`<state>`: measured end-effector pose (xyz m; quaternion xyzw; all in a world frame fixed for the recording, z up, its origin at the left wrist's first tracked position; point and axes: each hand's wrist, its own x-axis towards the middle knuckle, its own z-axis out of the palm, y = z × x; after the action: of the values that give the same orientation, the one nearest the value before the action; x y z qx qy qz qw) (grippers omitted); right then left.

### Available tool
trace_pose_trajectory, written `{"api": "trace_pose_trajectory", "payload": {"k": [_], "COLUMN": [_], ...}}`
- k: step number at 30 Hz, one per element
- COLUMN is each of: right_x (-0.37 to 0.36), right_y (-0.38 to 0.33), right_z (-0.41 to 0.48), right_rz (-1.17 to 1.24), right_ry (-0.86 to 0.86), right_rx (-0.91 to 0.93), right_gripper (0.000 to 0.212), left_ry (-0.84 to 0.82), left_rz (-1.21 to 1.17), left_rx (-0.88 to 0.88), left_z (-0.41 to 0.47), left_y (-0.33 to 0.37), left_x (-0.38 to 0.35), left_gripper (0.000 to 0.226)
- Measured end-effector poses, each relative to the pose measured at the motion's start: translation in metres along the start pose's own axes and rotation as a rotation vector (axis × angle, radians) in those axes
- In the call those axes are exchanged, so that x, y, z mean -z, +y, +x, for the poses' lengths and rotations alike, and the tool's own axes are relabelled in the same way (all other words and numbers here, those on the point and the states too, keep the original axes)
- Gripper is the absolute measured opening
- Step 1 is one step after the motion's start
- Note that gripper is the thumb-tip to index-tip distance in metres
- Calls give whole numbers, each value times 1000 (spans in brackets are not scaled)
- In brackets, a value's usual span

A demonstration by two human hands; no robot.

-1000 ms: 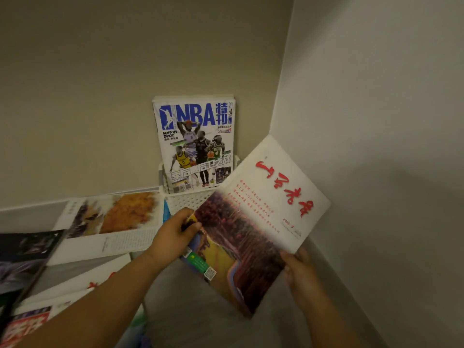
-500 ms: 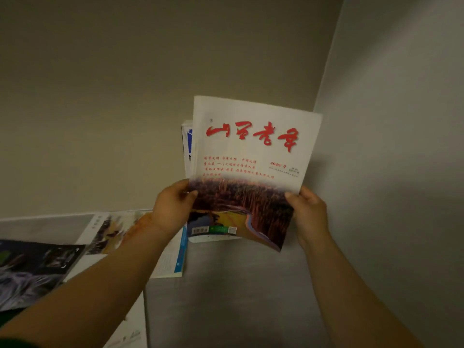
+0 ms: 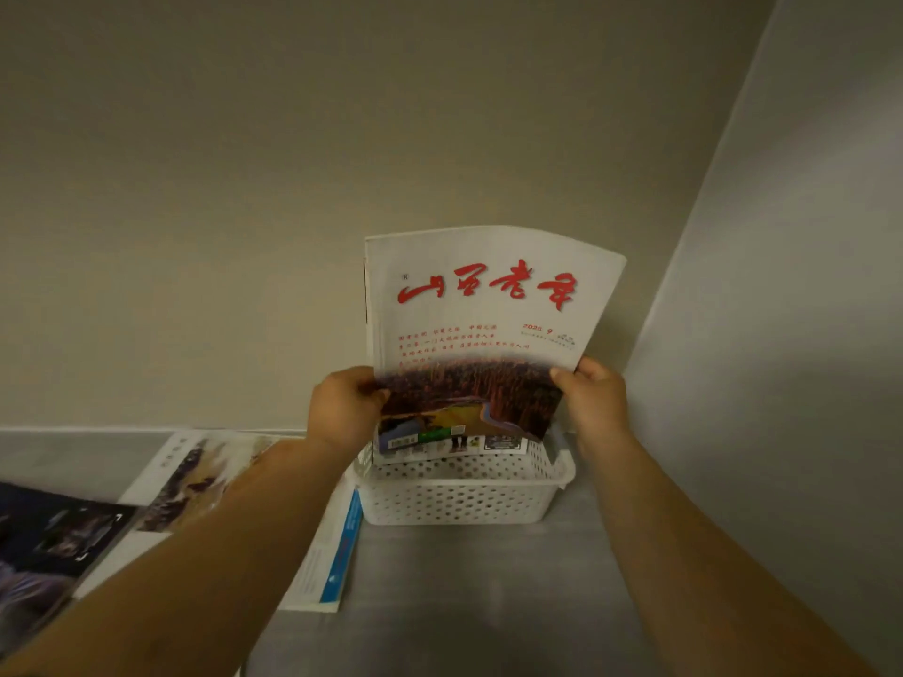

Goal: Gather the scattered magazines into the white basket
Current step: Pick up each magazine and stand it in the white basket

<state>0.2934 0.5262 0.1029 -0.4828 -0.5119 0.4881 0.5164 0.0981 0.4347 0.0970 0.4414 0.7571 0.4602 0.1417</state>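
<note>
the magazine [image 3: 488, 334] stood upright over the basket [image 3: 459, 495], which sat at the far right of the table [image 3: 464, 579] near the corner of the walls. its lower edge hung at about the basket's rim, and i could not tell whether it had gone inside. the 2 hands held it low on its sides: the left hand [image 3: 344, 408] pinched the left edge with its thumb on the cover, and the right hand [image 3: 593, 398] gripped the right edge the same way. the fingers behind were hidden. it looked thin, light and floppy, since its top right corner curled back, and the glossy cover would likely slide easily. a hold low on both edges, or along the spine, seemed best to keep it from buckling. a sliver of something showed behind its left edge, too narrow to name, and it hid the basket's contents. 2 more magazines lay to the left: an open one [image 3: 205, 476] partly under the left forearm, and a dark one [image 3: 53, 539] cut off by the frame. the small print was too blurred to read.
</note>
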Motion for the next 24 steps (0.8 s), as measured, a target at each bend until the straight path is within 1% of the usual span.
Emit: {"api": "trace_pose_trajectory", "payload": {"k": [4,9,10,12,14,16,19,22,24], "right_x": [0,-6,-8,-14,-18,-20,-21,-24,-25], "right_y": [24,44,45,45,45,46,49,52,56], "right_z": [13,20,22,27,33,39,41,41,41], "right_rz": [-33,-80,-98,-140,-134,-122,-95,-29,-25], "right_ry": [-18,-47,-47,-33,0,14,-53,-90,-91], "right_rx": [-86,-127,-112,-48,-15,-53,-102,-114,-98], "right_gripper": [30,29,29,32,48,65,72,73,67], "left_ry": [-47,-36,-17,43,103,89,-16,-63,-79], "left_rz": [52,64,30,-144,-305,-334,-431,-556,-572], "left_rx": [59,132,177,279,304,255,185,241,256], "left_z": [9,20,21,20,19,19,21,25,28], "left_y": [-12,-27,-29,-28,-24,-18,-9,0,2], "left_x": [-13,-25,-27,-32,-36,-40,-45,-49,-50], "left_gripper": [25,25,26,35,54,65,60,54,52]}}
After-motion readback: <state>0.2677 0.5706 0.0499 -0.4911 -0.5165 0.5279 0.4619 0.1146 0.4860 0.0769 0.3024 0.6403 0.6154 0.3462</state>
